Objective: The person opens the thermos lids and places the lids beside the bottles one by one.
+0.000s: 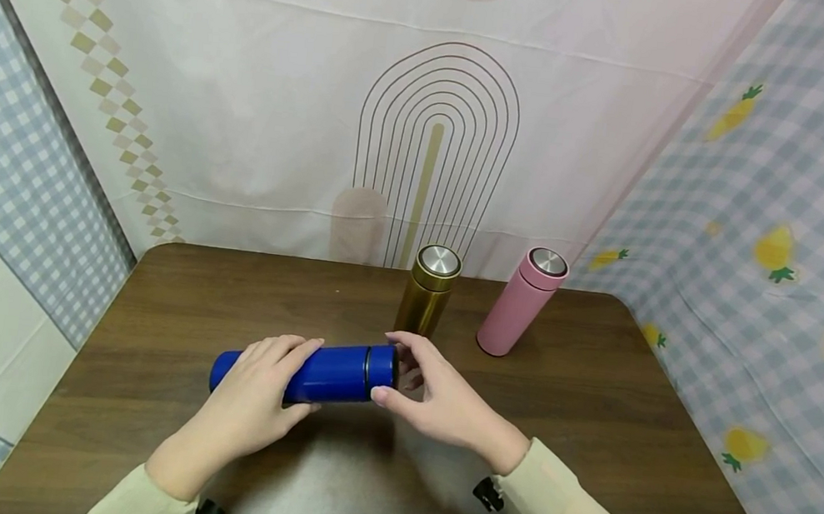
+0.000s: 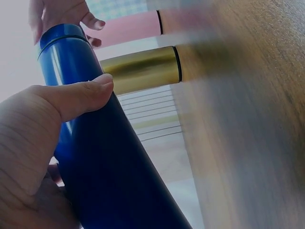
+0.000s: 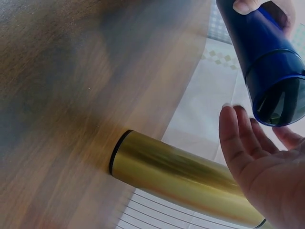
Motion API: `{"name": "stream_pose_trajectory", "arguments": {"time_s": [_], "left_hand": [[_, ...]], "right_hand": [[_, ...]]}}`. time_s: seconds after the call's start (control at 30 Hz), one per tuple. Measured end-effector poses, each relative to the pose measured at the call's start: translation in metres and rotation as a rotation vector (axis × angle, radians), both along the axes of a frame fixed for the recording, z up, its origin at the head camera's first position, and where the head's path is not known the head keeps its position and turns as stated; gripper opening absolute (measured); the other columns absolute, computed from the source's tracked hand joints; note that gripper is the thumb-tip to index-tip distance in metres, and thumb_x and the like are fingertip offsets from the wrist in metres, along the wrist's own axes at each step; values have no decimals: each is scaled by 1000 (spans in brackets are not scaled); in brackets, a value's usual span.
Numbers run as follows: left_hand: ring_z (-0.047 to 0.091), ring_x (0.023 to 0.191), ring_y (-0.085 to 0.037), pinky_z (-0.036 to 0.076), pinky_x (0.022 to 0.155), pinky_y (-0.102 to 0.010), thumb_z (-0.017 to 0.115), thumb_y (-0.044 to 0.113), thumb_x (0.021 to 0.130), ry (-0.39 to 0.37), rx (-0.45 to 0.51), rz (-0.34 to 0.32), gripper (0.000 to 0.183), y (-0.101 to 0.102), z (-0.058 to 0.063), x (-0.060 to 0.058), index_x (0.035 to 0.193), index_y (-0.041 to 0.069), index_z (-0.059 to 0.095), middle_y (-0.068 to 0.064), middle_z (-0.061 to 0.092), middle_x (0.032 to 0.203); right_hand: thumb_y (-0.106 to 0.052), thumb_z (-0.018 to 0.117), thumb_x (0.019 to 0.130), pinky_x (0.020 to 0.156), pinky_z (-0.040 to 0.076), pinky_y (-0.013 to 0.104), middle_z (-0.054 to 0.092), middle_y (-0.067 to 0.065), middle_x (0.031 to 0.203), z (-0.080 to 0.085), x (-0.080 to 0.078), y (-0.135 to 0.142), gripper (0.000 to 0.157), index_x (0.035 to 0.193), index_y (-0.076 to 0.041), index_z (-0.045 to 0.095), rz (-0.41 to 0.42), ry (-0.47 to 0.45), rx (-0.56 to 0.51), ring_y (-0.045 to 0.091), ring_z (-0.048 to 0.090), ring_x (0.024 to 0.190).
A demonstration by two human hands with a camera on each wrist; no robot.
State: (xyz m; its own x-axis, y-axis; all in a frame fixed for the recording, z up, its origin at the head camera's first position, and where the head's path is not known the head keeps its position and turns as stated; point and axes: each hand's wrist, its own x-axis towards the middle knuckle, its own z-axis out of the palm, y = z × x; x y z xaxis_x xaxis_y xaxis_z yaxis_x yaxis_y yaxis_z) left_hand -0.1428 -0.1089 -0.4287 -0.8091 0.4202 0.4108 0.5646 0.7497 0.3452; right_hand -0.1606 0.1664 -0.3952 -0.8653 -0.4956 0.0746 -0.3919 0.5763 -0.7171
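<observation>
While the left hand [image 1: 254,395] grips a glossy blue cylindrical bottle [image 1: 332,373], the empty right hand [image 1: 440,394] spreads beside its lid [image 1: 381,364].

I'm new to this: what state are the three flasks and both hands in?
Blue vacuum flask: capped, held roughly sideways above the table.
Gold vacuum flask: capped, upright.
Pink vacuum flask: capped, upright.
Left hand: gripping the blue vacuum flask.
Right hand: fingers spread around its capped end; firm contact unclear.
</observation>
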Motion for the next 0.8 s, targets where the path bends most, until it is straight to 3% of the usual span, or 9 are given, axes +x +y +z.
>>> {"name": "stream_pose_trajectory", "arguments": {"time_s": [0.23,0.37,0.53,0.8], "left_hand": [[51,115,-32,36,100,-53,86,33,69,-2,-1,-4,80,1,1,0,138,13,50,-9,55,123],[51,116,-32,36,100,-53,86,34,70,-6,-10,-7,80,1,0,0,139,13,50,-9,55,124],[50,118,-31,36,100,-54,86,35,70,-13,-23,-4,81,0,-1,0,139,13,50,-9,55,126],[51,116,-32,37,100,-54,86,35,70,-10,-24,7,81,0,-1,-1,138,14,50,-9,55,125]], "right_hand": [[-54,51,95,80,51,35,57,-5,110,3,1,-1,51,136,-23,46,-41,-7,31,13,58,90],[-59,44,96,77,49,32,62,-6,100,4,1,-1,54,131,-19,51,-66,-28,99,10,59,86],[-58,52,93,75,50,30,61,-6,98,2,0,-1,52,129,-21,51,-50,-28,65,10,59,85],[-46,67,88,85,50,30,54,-11,121,-2,-1,1,58,138,-31,43,28,54,-31,9,57,100]]}}
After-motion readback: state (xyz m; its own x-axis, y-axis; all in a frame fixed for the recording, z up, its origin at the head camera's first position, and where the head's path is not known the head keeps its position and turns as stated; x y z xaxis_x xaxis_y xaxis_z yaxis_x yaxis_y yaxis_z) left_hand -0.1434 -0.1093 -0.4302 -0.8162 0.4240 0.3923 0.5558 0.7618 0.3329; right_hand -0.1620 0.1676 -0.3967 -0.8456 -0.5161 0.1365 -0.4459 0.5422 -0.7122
